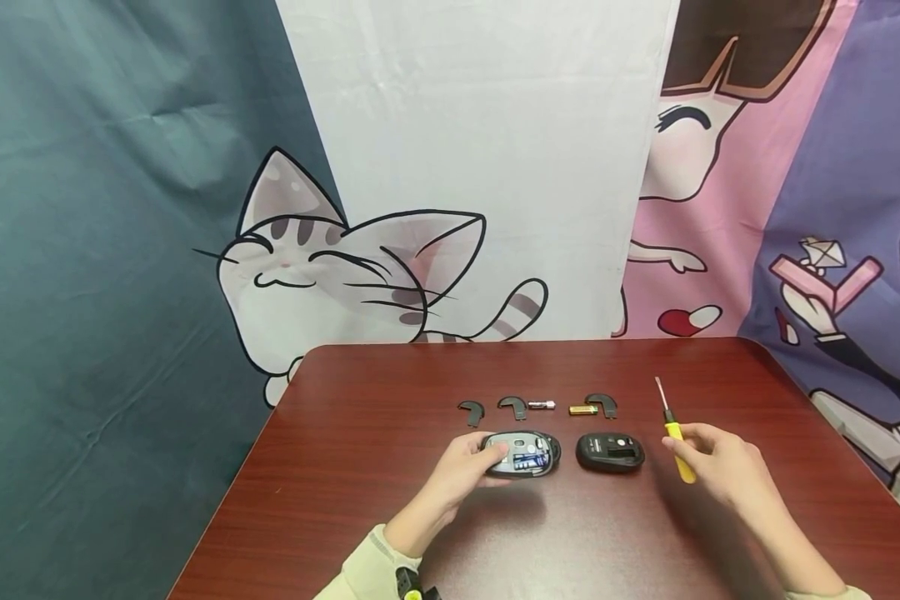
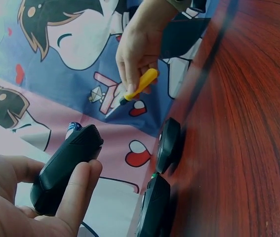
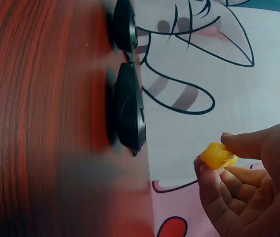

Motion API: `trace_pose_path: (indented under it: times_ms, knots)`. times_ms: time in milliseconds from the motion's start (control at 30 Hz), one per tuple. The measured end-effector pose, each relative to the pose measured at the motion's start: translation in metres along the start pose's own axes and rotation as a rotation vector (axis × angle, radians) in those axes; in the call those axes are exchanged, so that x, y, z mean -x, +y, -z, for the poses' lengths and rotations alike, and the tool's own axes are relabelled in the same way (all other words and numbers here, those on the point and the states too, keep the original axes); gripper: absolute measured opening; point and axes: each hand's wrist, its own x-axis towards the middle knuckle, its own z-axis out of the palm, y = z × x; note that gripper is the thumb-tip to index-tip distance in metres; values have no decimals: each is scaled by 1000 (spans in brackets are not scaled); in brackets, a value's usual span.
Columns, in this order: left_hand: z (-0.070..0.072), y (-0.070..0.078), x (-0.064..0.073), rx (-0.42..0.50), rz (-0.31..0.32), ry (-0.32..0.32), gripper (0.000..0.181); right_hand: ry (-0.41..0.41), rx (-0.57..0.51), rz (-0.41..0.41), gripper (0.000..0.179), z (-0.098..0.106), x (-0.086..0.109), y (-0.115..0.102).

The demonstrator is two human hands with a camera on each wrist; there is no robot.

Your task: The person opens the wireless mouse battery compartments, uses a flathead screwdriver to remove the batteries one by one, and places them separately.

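Observation:
My left hand (image 1: 461, 473) grips a computer mouse (image 1: 504, 467) underside up, thumb on its base. Blue batteries (image 1: 531, 461) show in its uncovered compartment. From the left wrist view, this mouse (image 2: 68, 168) appears raised above the table. In my right hand (image 1: 723, 462) a screwdriver (image 1: 686, 472) with a yellow handle is pinched between thumb and fingers, its metal tip pointing away from me. Between the hands a black mouse (image 1: 610, 452) lies bottom up with a dark slot. The left wrist view shows another black mouse (image 2: 153, 205) on the table, mostly hidden by the held one in the head view.
Behind the mice lie curved black covers: one at left (image 1: 471, 412), a middle cover (image 1: 512, 407) and a right cover (image 1: 602, 405). A silvery battery (image 1: 542, 405) and a yellow-green battery (image 1: 582, 410) lie among them. The reddish-brown table (image 1: 345, 500) ends at a cartoon-printed curtain (image 1: 495, 125).

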Motion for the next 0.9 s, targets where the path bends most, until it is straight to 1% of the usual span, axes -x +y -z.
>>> trace_pose_path:
  times_ms: [100,267,467,600,900]
  knots:
    - [0,1,1,-4,-2,1,32,-12,20,12,54,-1,-3,1]
    - [1,1,1,-8,-2,4,32,-3,62,30,52,-3,-8,5]
    - [1,1,2,-12,-4,6,33,2,104,39,51,-5,-15,15]
    - [2,1,3,-15,-7,6,33,-23,119,33,51,-6,-20,20]
    - [2,1,2,-3,-1,4,33,-110,154,-7,47,-9,-31,28]
